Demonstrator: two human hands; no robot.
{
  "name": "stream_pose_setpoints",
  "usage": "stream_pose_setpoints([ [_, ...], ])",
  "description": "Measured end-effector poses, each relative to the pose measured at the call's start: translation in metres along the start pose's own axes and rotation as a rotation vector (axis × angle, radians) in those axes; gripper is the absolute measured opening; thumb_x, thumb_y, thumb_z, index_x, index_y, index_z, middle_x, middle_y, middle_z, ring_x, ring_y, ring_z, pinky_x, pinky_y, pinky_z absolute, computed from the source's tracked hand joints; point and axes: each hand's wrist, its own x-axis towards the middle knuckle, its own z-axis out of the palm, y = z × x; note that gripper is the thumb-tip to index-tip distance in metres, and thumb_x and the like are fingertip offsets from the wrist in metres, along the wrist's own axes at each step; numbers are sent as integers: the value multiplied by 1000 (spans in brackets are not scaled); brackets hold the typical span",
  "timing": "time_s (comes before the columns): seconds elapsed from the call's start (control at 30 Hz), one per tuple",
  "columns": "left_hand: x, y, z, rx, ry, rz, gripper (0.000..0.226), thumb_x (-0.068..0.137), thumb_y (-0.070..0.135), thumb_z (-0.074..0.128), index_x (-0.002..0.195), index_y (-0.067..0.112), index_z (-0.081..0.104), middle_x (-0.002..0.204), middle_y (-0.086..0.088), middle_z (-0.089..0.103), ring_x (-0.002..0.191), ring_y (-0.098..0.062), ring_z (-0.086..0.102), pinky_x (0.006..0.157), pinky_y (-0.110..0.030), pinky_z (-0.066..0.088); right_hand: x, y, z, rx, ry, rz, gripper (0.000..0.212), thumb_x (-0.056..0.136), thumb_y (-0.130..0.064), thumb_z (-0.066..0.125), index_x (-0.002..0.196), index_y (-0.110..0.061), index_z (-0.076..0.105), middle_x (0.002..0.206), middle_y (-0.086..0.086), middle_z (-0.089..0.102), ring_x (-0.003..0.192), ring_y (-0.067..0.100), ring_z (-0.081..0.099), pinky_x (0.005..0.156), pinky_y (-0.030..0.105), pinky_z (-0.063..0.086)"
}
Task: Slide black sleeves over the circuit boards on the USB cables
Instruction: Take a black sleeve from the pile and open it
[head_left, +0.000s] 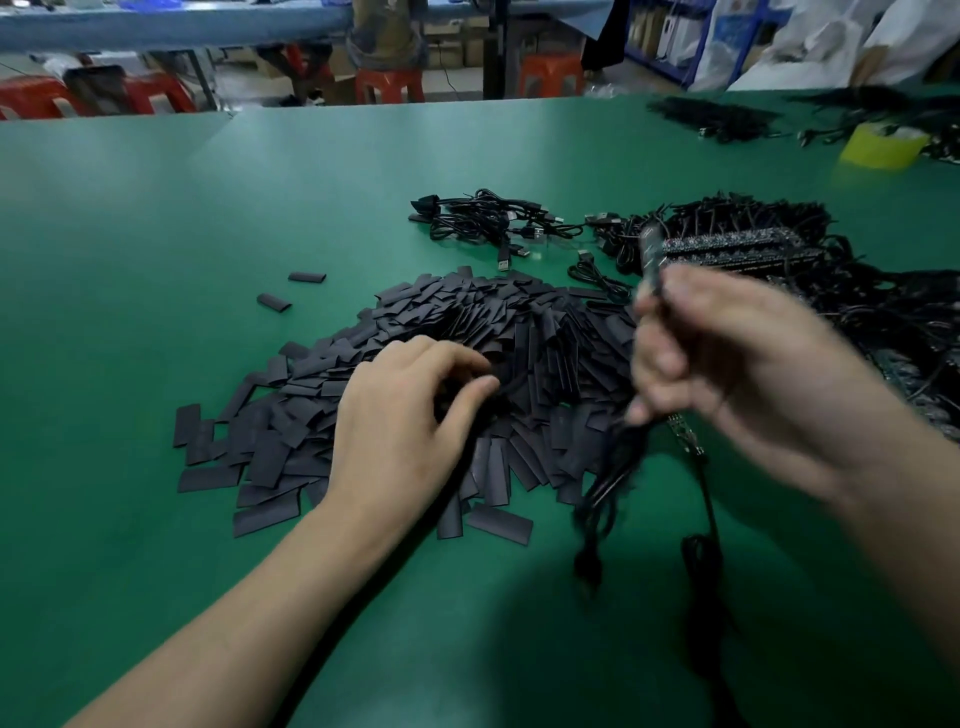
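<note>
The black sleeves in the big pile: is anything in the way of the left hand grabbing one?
Nothing visible blocks it. The left hand is already down on the pile of black sleeves, its fingers curled into the loose pieces. The right hand holds a circuit board and cable off to the side, blurred by motion.

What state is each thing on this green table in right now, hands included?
Sleeve pile: loose, heaped, unused.
Two stray sleeves: lying apart from the pile.
Left hand: fingers pinching into the pile.
Right hand: blurred, closed around a circuit board and its cables.
Cable bundle: tangled, untouched.
Yellow tape roll: lying idle.
</note>
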Motion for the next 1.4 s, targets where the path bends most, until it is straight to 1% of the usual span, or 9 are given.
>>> stream_pose_setpoints([
  [0.17,-1,3,1,215,-76,72,32,88,54,69,107,28,74,101,9,66,100,-19,58,83,-36,43,3,-41,-22,-575,187,-307,22,96,-43,58,85,-27,68,56,-8,51,44,10,38,46,21,32],
  [0.33,0,2,0,282,-74,104,21,88,42,77,104,28,76,99,11,72,96,-21,62,78,-37,41,8,-8,0,-1274,141,-94,22,94,-44,57,79,-30,63,70,-13,66,66,0,59,60,29,44],
  [0.57,0,1,-1,143,-79,-22,5,85,39,80,85,34,77,88,18,68,90,-12,58,81,-38,45,18,46,10,-960,125,-5,23,101,-39,55,83,-27,63,75,7,62,61,14,49,56,27,34],
  [0.7,-2,4,-2,114,-38,-22,6,87,35,79,84,33,74,85,19,66,88,-11,56,81,-39,45,18,60,7,-789,160,-19,17,96,-39,65,85,-26,65,59,-13,43,54,2,40,55,19,32],
  [0.8,-2,5,-4,94,43,-9,5,91,31,74,88,31,70,84,19,66,85,-10,60,80,-41,50,18,63,7,-711,185,-48,8,92,-31,72,87,-25,70,66,-17,60,62,-7,58,64,6,40],
  [0.9,-2,5,-4,-123,56,-54,4,92,25,74,90,29,72,85,20,70,83,-4,67,81,-35,55,17,65,8,-664,161,-46,4,92,-30,74,95,-27,74,86,-7,76,82,0,73,78,21,53],
  [1.03,-4,12,-2,-428,-39,-76,14,91,15,76,94,29,76,89,16,75,87,-5,71,77,-15,52,15,65,11,-605,115,-47,3,93,-30,73,93,-28,75,78,-11,73,69,-2,68,70,26,48],
  [1.3,-8,16,1,-231,31,187,28,82,28,85,106,14,81,97,5,73,87,-8,68,81,-23,54,12,67,14,-492,57,-25,21,88,-40,67,93,-20,75,87,10,76,76,12,66,74,42,50],
  [1.4,-6,14,-1,-292,51,150,25,82,27,83,104,14,82,96,6,74,87,-5,69,79,-21,53,11,63,11,-489,15,-49,24,90,-45,67,95,-22,73,76,-1,72,71,2,63,69,25,45],
])
